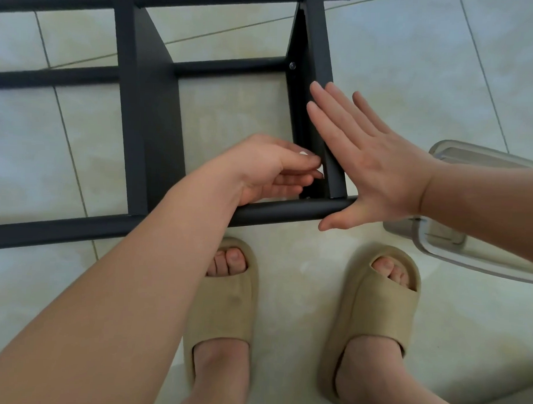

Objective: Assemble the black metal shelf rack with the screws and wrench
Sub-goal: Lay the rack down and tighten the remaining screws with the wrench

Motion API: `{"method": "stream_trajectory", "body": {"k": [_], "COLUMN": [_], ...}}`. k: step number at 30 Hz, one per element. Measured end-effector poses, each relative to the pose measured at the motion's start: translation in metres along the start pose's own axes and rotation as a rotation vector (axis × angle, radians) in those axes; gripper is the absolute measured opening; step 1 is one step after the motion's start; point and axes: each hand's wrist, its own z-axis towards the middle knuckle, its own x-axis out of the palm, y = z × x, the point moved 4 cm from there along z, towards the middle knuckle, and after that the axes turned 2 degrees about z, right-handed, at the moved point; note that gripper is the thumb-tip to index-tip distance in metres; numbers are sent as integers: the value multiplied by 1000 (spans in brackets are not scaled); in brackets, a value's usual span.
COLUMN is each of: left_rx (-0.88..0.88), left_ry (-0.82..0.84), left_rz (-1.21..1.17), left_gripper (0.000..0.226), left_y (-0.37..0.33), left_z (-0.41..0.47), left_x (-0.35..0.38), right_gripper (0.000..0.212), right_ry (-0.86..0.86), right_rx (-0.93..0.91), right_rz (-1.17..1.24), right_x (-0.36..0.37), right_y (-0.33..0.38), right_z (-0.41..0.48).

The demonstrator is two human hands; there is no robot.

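Right now the black rack is lying on the tiled floor, just in front of the person's feet. One thin side panel is running away from the person, long and straight, from the near round bar up toward the far end of the rack. The corner where that panel is meeting the round bar looks like the spot that matters next.

The panel is sitting between the two hands. The left hand is reaching inside the frame, and its fingertips are bunching together right against the inner face of the panel, low down near that corner. It is the nearer hand to the joint. It looks like a pinch on something tiny, maybe a screw, but the thing itself is hiding behind the fingers, so I cannot tell.

The right hand is doing something different. It is lying flat with its fingers straight and a little spread, pressing on the outer side of the panel, with its thumb resting by the end of the round bar. It is holding nothing; it seems to be steadying the panel.

One screw head is already showing higher up on the panel. No wrench is showing anywhere.
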Motion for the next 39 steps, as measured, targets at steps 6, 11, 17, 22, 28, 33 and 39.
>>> {"method": "stream_trajectory", "body": {"k": [6, 11, 17, 22, 28, 33, 39], "left_rx": [31, 45, 57, 80, 93, 91, 77], "left_ry": [15, -2, -26, -45, -18, -13, 1], "left_rz": [30, -8, 65, 93, 11, 17, 9], "left_gripper": [5, 3, 3, 2, 3, 4, 7], "left_y": [-1, -3, -4, -3, -5, -5, -5], "left_z": [0, -2, -4, -4, -4, -4, -5], "left_x": [3, 4, -1, 0, 1, 1, 2], "right_gripper": [136, 135, 135, 136, 136, 135, 134], "right_ry": [6, -2, 10, 13, 8, -3, -13], "right_rx": [2, 1, 8, 10, 8, -2, -8], "right_rz": [28, 47, 62, 64, 73, 68, 74], "right_x": [1, 1, 1, 1, 1, 1, 1], "right_y": [0, -1, 0, -1, 0, -1, -1], "right_z": [0, 0, 0, 0, 0, 0, 1]}}
